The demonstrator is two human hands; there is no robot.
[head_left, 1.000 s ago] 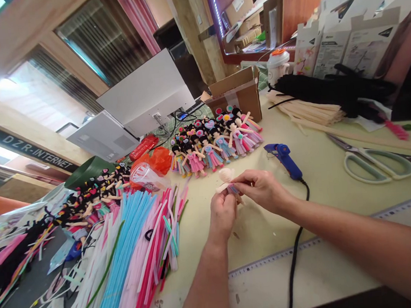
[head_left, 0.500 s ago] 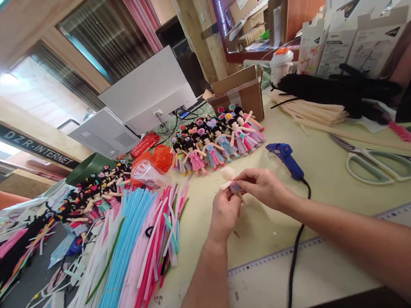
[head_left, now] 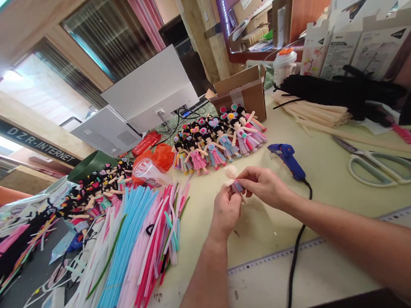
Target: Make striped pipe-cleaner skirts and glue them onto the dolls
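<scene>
A small pipe-cleaner doll (head_left: pixel 231 173) with a bare cream head and a pink and blue-purple dress is held over the table between both hands. My left hand (head_left: pixel 227 211) is closed around its lower body from the left. From the right, my right hand (head_left: pixel 265 183) pinches the dress near the doll's shoulder. Parts of the dress and legs are hidden by the fingers. Right of the hands lies a blue glue gun (head_left: pixel 288 160) with a black cord. Finished dolls (head_left: pixel 208 146) with black hair and colourful dresses stand in rows behind.
Bundles of blue, pink and white pipe cleaners (head_left: pixel 127 245) lie at left. Scissors (head_left: pixel 377 166) rest at right, near black and cream pipe cleaners (head_left: pixel 321 109). A cardboard box (head_left: pixel 245 94), plastic cup (head_left: pixel 148 172) and monitor (head_left: pixel 150 85) stand behind. A measuring tape (head_left: pixel 267 258) runs along the front.
The view has shifted slightly. Both hands still hold the doll in nearly the same place, and a little more of its blue-purple dress shows between the fingers.
</scene>
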